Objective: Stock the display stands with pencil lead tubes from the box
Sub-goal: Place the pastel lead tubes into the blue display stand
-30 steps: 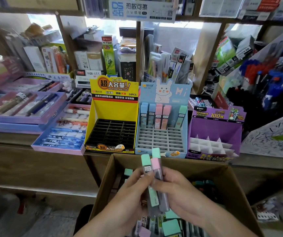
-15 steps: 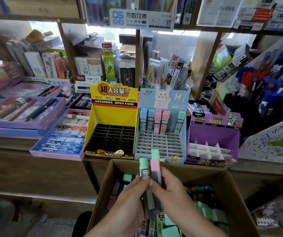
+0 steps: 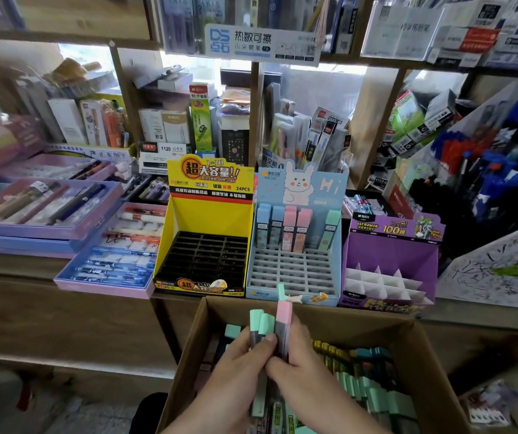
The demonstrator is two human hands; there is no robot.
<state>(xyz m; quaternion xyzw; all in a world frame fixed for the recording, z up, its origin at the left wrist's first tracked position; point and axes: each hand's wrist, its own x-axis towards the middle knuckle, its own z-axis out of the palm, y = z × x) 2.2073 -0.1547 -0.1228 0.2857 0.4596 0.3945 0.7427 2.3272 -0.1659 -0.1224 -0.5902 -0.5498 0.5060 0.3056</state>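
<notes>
The person holds a small bunch of pencil lead tubes (image 3: 282,327) over the open box (image 3: 361,327), close to its back edge. The left hand (image 3: 239,364) is curled round the tubes with mint caps. The right hand (image 3: 301,371) is curled round the tube with the pink cap. A second ago the bunch stood a bit higher and looser. Now the hands have come down a little and the tubes are pressed closer together, caps up. It looks like the person is lining them up before putting any in. The blue stand (image 3: 295,274) sits on the shelf just behind the box. It has the same five tubes (image 3: 289,230) along its back edge as before, and all its other holes are empty. The yellow stand (image 3: 207,214) on its left and the purple stand (image 3: 392,255) on its right hold no tubes. So most of the job is not done yet, and many tubes are left in the box.
</notes>
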